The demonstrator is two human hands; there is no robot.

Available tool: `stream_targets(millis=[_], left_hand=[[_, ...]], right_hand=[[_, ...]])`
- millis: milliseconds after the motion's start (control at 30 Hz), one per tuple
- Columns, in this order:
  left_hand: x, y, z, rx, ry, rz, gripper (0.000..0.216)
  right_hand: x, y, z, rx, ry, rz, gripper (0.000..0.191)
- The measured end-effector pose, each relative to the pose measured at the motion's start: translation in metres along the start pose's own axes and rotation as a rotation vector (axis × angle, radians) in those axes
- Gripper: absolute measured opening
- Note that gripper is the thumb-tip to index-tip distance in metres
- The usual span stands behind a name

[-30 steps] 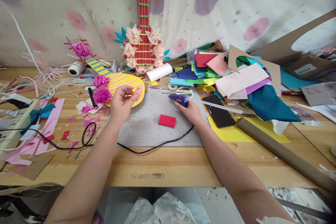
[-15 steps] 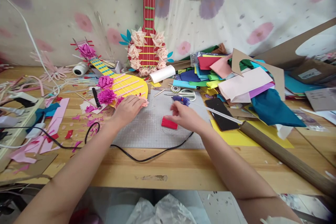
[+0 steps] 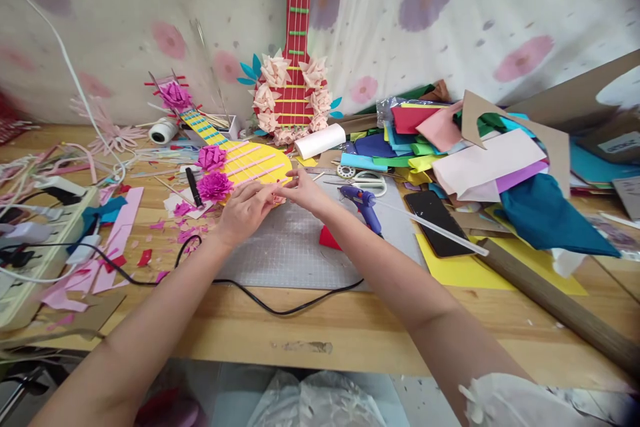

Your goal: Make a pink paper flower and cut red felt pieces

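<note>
My left hand (image 3: 246, 210) and my right hand (image 3: 303, 189) meet at the near edge of the yellow paper guitar (image 3: 255, 163), fingers pinched together on a small pink paper piece (image 3: 277, 199) at its rim. Magenta paper flowers (image 3: 214, 185) sit on the guitar's left side. A blue glue gun (image 3: 364, 203) lies on the grey cutting mat (image 3: 280, 247) just right of my right forearm. A red foam piece (image 3: 327, 238) shows partly under that forearm.
A red paper guitar (image 3: 295, 47) leans on the flowered curtain. White scissors (image 3: 363, 179), a black phone (image 3: 434, 213), a heap of coloured sheets (image 3: 450, 140) and a brown cardboard tube (image 3: 555, 307) lie right. A black cord (image 3: 240, 287) crosses the table front; a power strip (image 3: 35, 240) lies left.
My right hand left the glue gun, passed over the red foam piece and came left to join my left hand at the guitar's edge. The view shifted left.
</note>
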State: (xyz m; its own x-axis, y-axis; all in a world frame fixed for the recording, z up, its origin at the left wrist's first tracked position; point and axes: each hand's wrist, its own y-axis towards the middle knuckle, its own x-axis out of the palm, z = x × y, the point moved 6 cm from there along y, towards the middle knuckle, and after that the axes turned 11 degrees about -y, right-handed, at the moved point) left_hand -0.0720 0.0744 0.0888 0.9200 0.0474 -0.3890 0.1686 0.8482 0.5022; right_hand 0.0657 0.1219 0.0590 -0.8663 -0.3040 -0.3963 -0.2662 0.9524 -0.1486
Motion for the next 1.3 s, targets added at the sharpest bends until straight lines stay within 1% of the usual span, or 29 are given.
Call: stream_targets(millis=[200, 300, 367, 467, 533, 600, 667, 733, 833, 900, 1133, 1233, 1300], left_hand=[[0.001, 0.003, -0.002, 0.053, 0.099, -0.055, 0.024], [0.0, 0.002, -0.006, 0.048, 0.13, -0.061, 0.027], [-0.007, 0.001, -0.008, 0.044, 0.151, -0.024, 0.032], [-0.028, 0.002, -0.008, 0.05, 0.171, 0.096, 0.041], [-0.043, 0.002, -0.008, 0.048, 0.17, 0.193, 0.043], [-0.054, 0.003, -0.007, 0.048, 0.182, 0.265, 0.041], [-0.056, 0.003, -0.007, 0.055, 0.216, 0.286, 0.037], [-0.053, 0.005, -0.008, 0.066, 0.264, 0.266, 0.033], [-0.044, 0.007, -0.011, 0.058, 0.329, 0.218, 0.031], [-0.04, 0.009, -0.013, 0.045, 0.357, 0.198, 0.031], [-0.034, 0.012, -0.012, 0.062, 0.42, 0.16, 0.028], [-0.029, 0.012, -0.012, 0.054, 0.485, 0.123, 0.025], [-0.026, 0.012, -0.011, 0.053, 0.529, 0.098, 0.02]], right_hand=[[0.003, 0.01, -0.001, -0.006, -0.044, 0.024, 0.048], [0.005, 0.014, 0.003, 0.019, 0.051, -0.01, 0.041], [0.004, 0.015, 0.008, 0.04, 0.164, -0.021, 0.037], [-0.002, 0.015, 0.018, 0.07, 0.34, 0.0, 0.037], [-0.004, 0.015, 0.024, 0.078, 0.439, 0.0, 0.038], [-0.004, 0.016, 0.028, 0.063, 0.534, -0.036, 0.039], [-0.001, 0.018, 0.03, 0.048, 0.613, -0.082, 0.04], [0.003, 0.02, 0.033, 0.056, 0.652, -0.114, 0.04], [0.007, 0.024, 0.038, 0.08, 0.644, -0.124, 0.04], [0.008, 0.026, 0.041, 0.086, 0.609, -0.103, 0.039], [0.004, 0.031, 0.043, 0.058, 0.409, 0.011, 0.035], [0.002, 0.033, 0.043, 0.031, 0.304, 0.059, 0.035], [-0.003, 0.031, 0.04, -0.017, 0.203, 0.118, 0.036]])
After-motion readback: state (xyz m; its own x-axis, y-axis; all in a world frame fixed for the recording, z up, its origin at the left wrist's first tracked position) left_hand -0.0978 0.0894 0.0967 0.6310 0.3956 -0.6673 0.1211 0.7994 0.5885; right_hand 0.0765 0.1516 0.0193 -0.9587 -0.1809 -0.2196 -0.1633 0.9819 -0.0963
